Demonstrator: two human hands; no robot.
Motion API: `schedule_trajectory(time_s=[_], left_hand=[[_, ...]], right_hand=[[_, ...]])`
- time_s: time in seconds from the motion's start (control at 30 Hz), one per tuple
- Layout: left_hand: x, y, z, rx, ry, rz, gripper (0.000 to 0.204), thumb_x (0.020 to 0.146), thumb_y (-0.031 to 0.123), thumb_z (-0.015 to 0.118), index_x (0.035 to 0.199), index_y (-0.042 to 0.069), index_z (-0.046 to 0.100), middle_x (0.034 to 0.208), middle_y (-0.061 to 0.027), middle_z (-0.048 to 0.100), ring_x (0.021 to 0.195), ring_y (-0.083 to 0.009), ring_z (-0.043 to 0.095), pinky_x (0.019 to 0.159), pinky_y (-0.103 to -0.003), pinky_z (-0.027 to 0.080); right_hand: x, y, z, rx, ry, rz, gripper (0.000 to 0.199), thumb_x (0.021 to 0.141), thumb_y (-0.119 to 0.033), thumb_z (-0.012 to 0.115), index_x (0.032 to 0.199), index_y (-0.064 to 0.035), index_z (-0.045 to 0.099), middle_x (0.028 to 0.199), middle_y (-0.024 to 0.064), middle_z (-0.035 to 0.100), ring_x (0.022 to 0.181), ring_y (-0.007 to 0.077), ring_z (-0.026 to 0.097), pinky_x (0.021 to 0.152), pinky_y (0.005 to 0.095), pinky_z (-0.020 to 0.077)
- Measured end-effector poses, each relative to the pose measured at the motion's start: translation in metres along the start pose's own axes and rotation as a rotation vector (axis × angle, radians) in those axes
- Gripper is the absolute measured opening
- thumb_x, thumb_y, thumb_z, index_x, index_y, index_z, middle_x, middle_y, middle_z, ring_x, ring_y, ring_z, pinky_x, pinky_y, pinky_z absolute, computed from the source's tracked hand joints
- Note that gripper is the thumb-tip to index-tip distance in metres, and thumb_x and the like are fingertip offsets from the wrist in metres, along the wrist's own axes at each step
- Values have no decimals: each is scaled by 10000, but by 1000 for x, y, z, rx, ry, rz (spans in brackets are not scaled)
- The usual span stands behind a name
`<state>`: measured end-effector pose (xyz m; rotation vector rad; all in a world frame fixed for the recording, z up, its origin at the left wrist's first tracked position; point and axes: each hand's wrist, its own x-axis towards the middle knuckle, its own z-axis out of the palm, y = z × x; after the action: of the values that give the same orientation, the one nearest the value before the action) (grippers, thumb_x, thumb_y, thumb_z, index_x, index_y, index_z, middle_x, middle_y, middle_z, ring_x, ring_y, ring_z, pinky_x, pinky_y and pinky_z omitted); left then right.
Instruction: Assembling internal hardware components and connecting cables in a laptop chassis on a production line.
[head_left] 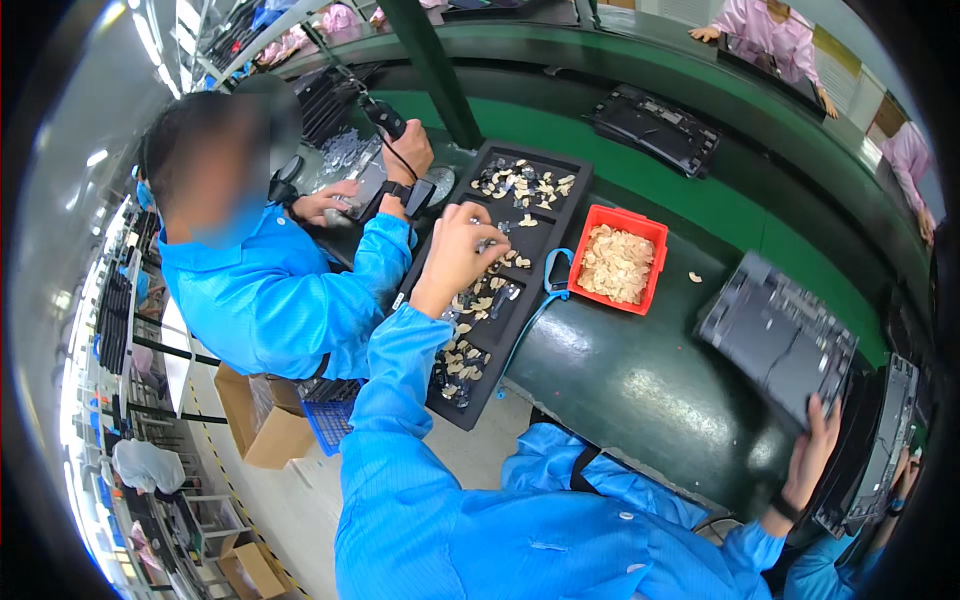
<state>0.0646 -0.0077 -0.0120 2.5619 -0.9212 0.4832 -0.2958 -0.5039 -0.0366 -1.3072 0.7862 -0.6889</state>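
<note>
My left hand (462, 250) hovers over a black compartment tray (540, 232), its fingers pinched together. Something small and dark shows at the fingertips, too small to name. Loose cream-coloured pieces (487, 300) and small dark, shiny parts lie in the tray's compartments. At the right, my right hand (815, 455) holds the near edge of a dark laptop base (780, 325), whose inner components face up. The base lies at an angle on the green bench, and part of my right hand's grip is hidden.
A red bin (657, 270) full of cream pieces stands right of the tray, with a blue strap (552, 285) between them. Left, a co-worker (275, 290) holds a corded black tool (385, 118). Another laptop base (655, 130) lies on the far green belt; more stand at right (885, 440).
</note>
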Motion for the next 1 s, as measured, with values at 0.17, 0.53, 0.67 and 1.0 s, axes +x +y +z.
schedule_trajectory(time_s=[0.17, 0.53, 0.67, 1.0], left_hand=[[8, 55, -21, -723, 138, -495, 166, 910, 70, 782, 995, -62, 727, 873, -39, 746, 736, -47, 643, 621, -176, 454], [-74, 300, 79, -2176, -481, -732, 92, 1061, 101, 558, 1038, 45, 627, 1151, -187, 720, 1024, -228, 727, 904, -363, 614], [-81, 333, 93, -2147, -751, -820, 78, 1058, 108, 569, 1082, 48, 612, 1156, -173, 715, 1071, -232, 715, 924, -359, 606], [-61, 325, 76, -1019, -98, -35, 329, 849, -1, 786, 1173, -24, 735, 1216, -184, 724, 1046, -237, 718, 828, -327, 579]], right_hand=[[-62, 40, -57, -214, -40, 5, 537, 1001, -134, 677, 1459, 32, 451, 1310, 96, 606, 1180, 174, 571, 987, 294, 457], [-105, 0, 89, -121, -511, -165, 350, 1018, -63, 610, 1344, 65, 609, 1254, 157, 705, 1175, 189, 648, 1019, 323, 501], [-100, 16, 83, 168, -310, -124, 263, 1026, -67, 615, 1247, 56, 685, 1100, 161, 759, 1009, 146, 694, 898, 280, 551], [-107, 22, 82, -121, -313, -141, 256, 994, -48, 663, 1229, 49, 690, 1005, 121, 777, 935, 115, 707, 845, 247, 542]])
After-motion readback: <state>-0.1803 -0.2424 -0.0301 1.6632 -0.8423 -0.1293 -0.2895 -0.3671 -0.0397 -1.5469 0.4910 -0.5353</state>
